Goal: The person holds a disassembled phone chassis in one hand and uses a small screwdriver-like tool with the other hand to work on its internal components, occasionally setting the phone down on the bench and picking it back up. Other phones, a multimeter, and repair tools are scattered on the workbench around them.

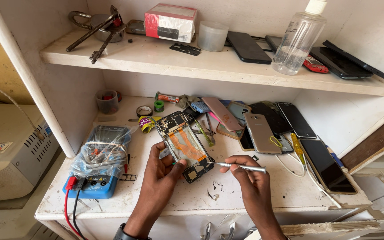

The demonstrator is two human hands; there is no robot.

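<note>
Right hand (250, 175) is pinching a slim metal screwdriver (241, 167) between thumb and fingertips, its tip touching the lower right edge of the opened phone (184, 144). Left hand (163, 166) is gripping this phone from the left, with the thumb lying over its lower part. The phone is resting tilted on the white worktable (290, 191), between both hands. I am judging that the tip could be slipping off a small screw and scratching the orange flex part, if the left hand is holding too loosely.
</note>
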